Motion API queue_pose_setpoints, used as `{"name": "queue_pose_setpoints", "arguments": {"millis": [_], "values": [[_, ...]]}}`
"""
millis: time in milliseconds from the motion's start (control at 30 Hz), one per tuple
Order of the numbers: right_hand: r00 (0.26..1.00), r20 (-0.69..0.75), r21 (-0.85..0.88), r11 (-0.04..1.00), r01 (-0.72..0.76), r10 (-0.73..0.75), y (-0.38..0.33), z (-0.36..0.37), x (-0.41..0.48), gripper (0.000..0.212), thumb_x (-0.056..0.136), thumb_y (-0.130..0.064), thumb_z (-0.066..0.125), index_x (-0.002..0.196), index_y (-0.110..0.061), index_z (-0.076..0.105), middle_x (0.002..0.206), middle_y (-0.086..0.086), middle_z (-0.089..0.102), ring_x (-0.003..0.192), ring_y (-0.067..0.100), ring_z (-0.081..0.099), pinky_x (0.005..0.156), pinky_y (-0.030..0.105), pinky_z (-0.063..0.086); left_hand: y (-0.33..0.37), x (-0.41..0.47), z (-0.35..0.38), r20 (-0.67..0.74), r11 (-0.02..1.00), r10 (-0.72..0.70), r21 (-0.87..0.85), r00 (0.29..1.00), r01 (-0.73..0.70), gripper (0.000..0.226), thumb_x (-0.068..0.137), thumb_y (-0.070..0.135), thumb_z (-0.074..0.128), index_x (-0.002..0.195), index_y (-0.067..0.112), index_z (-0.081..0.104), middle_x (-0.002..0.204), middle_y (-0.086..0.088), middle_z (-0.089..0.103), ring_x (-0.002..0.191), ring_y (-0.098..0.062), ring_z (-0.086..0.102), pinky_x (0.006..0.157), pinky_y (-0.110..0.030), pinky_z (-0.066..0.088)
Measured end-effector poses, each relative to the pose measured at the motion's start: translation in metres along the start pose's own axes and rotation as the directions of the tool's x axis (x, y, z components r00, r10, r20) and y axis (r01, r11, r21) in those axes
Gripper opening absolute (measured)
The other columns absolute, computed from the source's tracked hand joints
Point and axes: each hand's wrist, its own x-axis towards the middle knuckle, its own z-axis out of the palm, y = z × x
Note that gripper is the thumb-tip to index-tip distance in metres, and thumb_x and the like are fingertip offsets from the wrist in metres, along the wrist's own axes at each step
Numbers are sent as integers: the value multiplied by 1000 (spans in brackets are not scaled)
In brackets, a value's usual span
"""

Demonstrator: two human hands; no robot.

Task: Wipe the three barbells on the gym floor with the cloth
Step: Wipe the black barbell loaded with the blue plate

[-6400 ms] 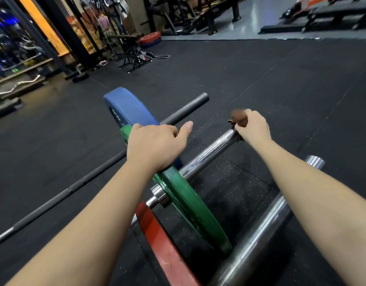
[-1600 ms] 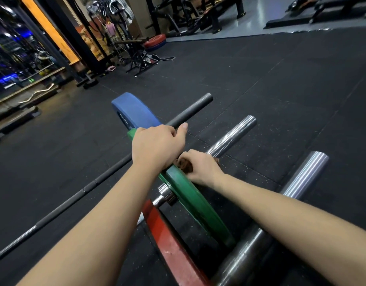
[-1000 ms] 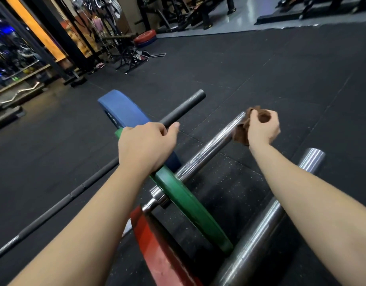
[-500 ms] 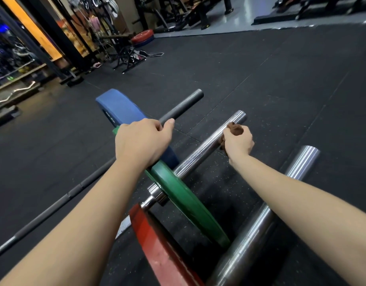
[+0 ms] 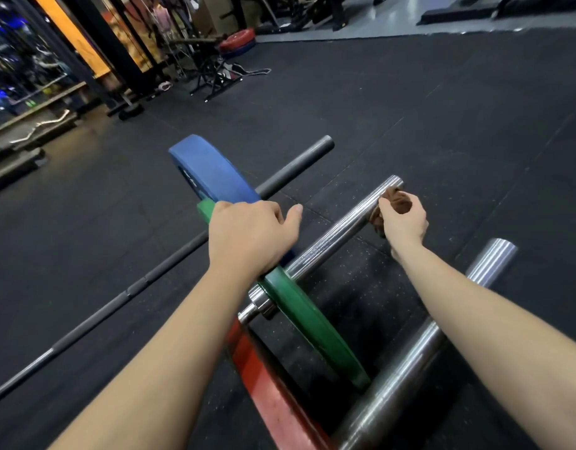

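On the black floor [image 5: 410,108], the middle bar [image 5: 338,228] runs far right. The left hand [image 5: 251,235] curls over its green plate [image 5: 312,323]; the right hand [image 5: 405,222] pinches the brown cloth [image 5: 395,203] against the bar's far tip. So near the end, the cloth could slide off.

The left hand [image 5: 251,235] covers the top of the green plate [image 5: 312,326], and the cloth [image 5: 393,206] is mostly buried in the right hand [image 5: 405,222]. The red plate [image 5: 273,391] and the nearest steel bar [image 5: 410,358] run off the bottom edge. The blue plate [image 5: 212,170] has lettering too blurred to read.
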Motion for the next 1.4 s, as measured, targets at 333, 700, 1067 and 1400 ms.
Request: {"name": "queue_pose_setpoints", "arguments": {"millis": [333, 700, 1067, 1400], "values": [[998, 7, -67, 996, 64, -64, 3, 8, -13, 23, 92, -30, 69, 114, -27, 62, 104, -9, 61, 89, -3, 53, 68, 4, 38, 1, 0, 4, 6, 1000, 24, -6, 1000, -24, 64, 102, 62, 28, 65, 19, 58, 55, 4, 57, 61, -17, 50, 84, -36, 32], [999, 0, 92, 994, -52, 52, 8, 14, -11, 26, 89, -27, 73, 110, -32, 59, 100, -13, 56, 88, 4, 59, 69, 21, 49, 4, 0, 2, -23, 1000, -4, -26, 1000, 3, 62, 104, 58, 31, 72, 17, 66, 56, 2, 58, 58, -10, 45, 81, -34, 26], [993, -116, 29, 999, 36, -32, -2, 10, 10, 31, 90, -32, 70, 120, -29, 61, 115, -5, 61, 102, 14, 60, 88, 30, 52, 4, 0, 3, -33, 999, -25, -22, 999, 24, 61, 103, 56, 33, 75, 15, 68, 60, -1, 63, 58, -11, 47, 78, -33, 26], [991, 117, -135, 990, -47, 63, 19, 27, -63, 35, 90, -35, 68, 113, -23, 44, 100, -1, 61, 81, 12, 60, 66, 29, 48, 2, 2, 0, -25, 998, -28, -55, 999, 27, 61, 103, 54, 34, 74, 13, 68, 62, -2, 65, 65, -18, 56, 84, -35, 36]]}}
